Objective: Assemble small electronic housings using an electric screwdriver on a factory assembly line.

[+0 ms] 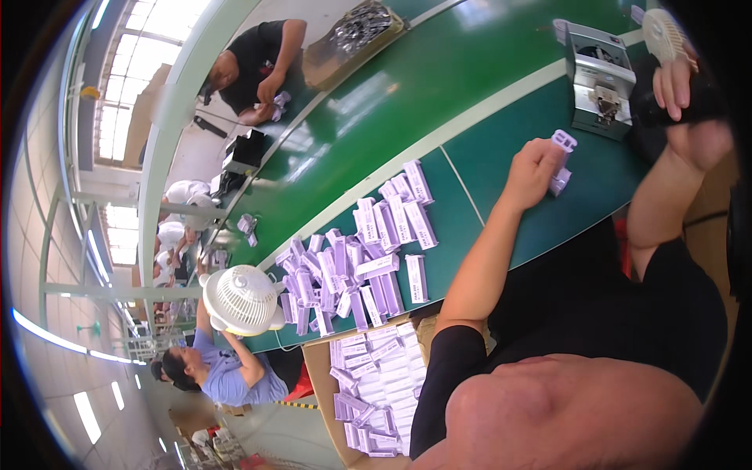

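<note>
My left hand [536, 174] is closed round a small lavender box [561, 182] above the dark green table, its ends sticking out past the fingers. Just beyond that hand stands a grey metal device [601, 82] with an open front. At the far right, my right hand [703, 144] is blurred at the end of my raised forearm, beside a black thing [646, 92]. Against this black thing, fingers [671, 88] point downward; whose they are I cannot tell. Left of my left arm, many lavender boxes [337, 270] lie in a loose heap.
An open carton [317, 376] of more lavender boxes stands below the table edge. A white fan [244, 299] is by the heap, another fan [664, 37] at far right. Across the green bench, a person [262, 66] handles something pale; another person [235, 372] is at left.
</note>
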{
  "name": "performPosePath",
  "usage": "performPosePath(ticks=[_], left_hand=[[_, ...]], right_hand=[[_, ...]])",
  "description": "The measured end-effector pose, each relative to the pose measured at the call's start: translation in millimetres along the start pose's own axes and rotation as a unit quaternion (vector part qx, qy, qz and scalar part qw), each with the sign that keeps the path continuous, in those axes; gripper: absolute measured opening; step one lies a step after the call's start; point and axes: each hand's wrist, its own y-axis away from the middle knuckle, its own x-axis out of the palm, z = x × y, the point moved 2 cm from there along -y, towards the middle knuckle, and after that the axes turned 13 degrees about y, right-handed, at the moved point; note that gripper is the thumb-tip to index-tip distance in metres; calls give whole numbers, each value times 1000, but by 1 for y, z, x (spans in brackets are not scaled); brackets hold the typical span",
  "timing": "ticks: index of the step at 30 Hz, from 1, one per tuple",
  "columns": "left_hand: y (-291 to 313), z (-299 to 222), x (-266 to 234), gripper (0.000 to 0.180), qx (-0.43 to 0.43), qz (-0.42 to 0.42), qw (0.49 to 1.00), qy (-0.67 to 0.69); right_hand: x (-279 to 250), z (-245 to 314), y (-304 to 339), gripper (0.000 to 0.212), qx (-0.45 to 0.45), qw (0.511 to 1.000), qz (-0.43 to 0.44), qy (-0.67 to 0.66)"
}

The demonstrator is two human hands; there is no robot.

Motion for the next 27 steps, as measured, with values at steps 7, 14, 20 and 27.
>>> performPosePath(ticks=[7,14,20,27], left_hand=[[0,-11,-1,36,-42,71,997,-3],[-4,-3,-22,36,-73,-171,982,-43],[-13,-6,-58,39,-20,-353,933,59],[-9,-1,-90,50,-46,-368,928,30]], right_hand=[[5,-61,74,115,168,934,-266,168],[26,-54,90,38,-125,774,-473,402],[119,-76,104,36,132,920,-35,368],[166,-207,76,71,292,885,256,256]])
